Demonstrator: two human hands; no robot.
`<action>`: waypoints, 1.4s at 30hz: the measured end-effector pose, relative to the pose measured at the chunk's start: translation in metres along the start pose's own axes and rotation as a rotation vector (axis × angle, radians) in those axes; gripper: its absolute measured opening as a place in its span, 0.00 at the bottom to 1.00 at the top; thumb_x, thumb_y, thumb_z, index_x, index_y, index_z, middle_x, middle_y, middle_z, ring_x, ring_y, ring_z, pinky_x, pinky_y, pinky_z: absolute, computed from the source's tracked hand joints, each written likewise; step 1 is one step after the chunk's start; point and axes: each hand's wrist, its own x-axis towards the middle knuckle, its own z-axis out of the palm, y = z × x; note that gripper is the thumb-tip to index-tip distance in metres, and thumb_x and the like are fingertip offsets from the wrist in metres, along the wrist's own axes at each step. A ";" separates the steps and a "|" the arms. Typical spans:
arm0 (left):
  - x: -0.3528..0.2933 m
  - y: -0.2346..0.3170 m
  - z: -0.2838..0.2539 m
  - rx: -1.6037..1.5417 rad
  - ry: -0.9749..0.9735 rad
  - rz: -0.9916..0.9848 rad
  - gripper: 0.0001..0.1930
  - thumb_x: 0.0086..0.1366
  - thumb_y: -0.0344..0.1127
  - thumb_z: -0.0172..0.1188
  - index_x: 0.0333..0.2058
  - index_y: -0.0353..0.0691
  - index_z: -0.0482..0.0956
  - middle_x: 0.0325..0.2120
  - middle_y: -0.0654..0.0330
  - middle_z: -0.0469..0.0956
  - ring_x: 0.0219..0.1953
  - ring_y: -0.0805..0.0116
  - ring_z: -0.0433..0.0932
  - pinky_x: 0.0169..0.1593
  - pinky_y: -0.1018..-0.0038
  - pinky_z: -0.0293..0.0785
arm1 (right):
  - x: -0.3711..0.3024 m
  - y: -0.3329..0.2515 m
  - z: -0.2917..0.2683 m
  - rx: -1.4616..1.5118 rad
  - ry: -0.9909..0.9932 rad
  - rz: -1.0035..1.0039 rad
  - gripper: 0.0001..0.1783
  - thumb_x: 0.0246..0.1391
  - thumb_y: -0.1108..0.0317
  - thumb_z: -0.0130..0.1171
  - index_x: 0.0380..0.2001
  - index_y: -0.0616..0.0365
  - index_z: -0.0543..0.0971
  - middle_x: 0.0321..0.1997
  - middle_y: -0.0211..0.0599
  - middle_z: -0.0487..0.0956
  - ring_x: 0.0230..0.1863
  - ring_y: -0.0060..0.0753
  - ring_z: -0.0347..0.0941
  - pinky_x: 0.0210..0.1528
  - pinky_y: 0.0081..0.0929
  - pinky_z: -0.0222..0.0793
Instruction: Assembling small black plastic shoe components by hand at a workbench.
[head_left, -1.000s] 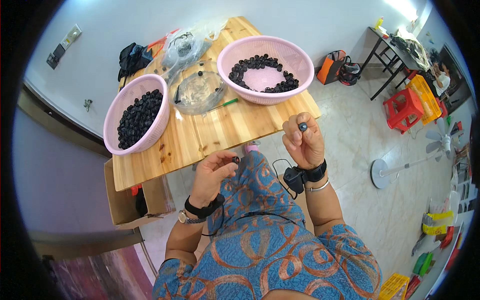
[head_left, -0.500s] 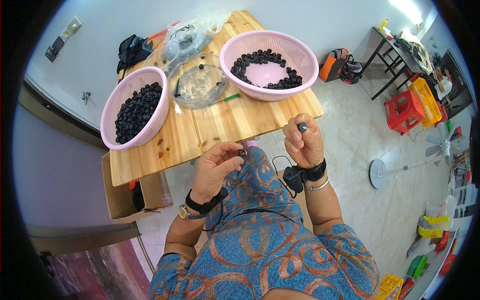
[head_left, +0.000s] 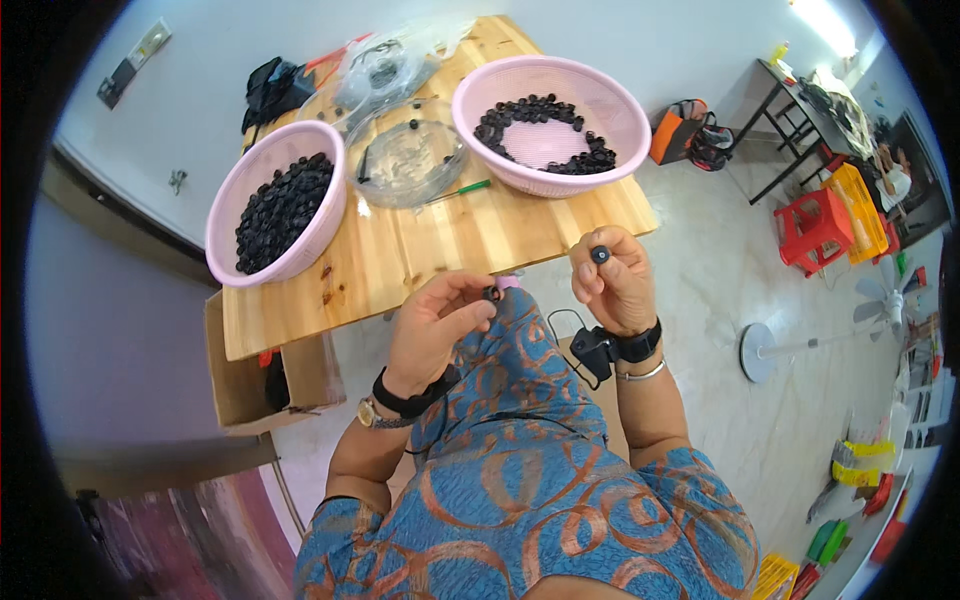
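Note:
Between thumb and fingers, my left hand [head_left: 440, 325] pinches a small black ring-like part [head_left: 491, 294], held over my lap just off the table's near edge. To its right, my right hand [head_left: 615, 280] is closed on a small black round knob-like part [head_left: 600, 255] with a pale spot at its centre. The two parts are apart from each other. A pink basket [head_left: 219, 215] on the left is heaped with black parts [head_left: 285, 210]. In another pink basket [head_left: 635, 120] on the right, similar black parts [head_left: 530, 108] lie around a bare patch.
On the wooden table [head_left: 400, 255], a clear round tray [head_left: 410, 190] holds small bits, beside a green-handled tool [head_left: 472, 187]. Plastic bags [head_left: 385, 75] lie behind. An open cardboard box [head_left: 235, 375] stands below the table. Red stools [head_left: 812, 232] and a fan [head_left: 760, 350] are at right.
The part in my right hand has turned, its pale face now pointing more toward me. My left hand has shifted slightly right; the whole view has tilted a little.

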 end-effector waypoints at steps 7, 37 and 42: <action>0.007 0.009 0.003 -0.073 -0.002 0.151 0.12 0.57 0.26 0.57 0.41 0.32 0.71 0.31 0.59 0.75 0.31 0.76 0.73 0.33 0.83 0.70 | 0.002 0.009 0.043 -0.738 0.200 0.079 0.13 0.51 0.76 0.55 0.41 0.65 0.71 0.29 0.35 0.76 0.32 0.22 0.72 0.35 0.18 0.70; 0.011 0.001 -0.001 -0.436 -0.078 0.008 0.15 0.64 0.32 0.50 0.48 0.32 0.69 0.35 0.58 0.75 0.33 0.75 0.73 0.33 0.82 0.73 | 0.013 0.015 0.069 -1.519 -0.032 -0.244 0.12 0.43 0.77 0.58 0.34 0.61 0.72 0.28 0.42 0.74 0.31 0.44 0.72 0.33 0.32 0.68; 0.011 0.001 0.000 -0.446 -0.081 -0.014 0.15 0.64 0.31 0.50 0.48 0.32 0.68 0.36 0.58 0.74 0.34 0.75 0.74 0.36 0.82 0.74 | 0.012 0.016 0.066 -1.518 -0.028 -0.273 0.11 0.43 0.78 0.57 0.34 0.62 0.71 0.28 0.42 0.74 0.31 0.44 0.72 0.33 0.32 0.68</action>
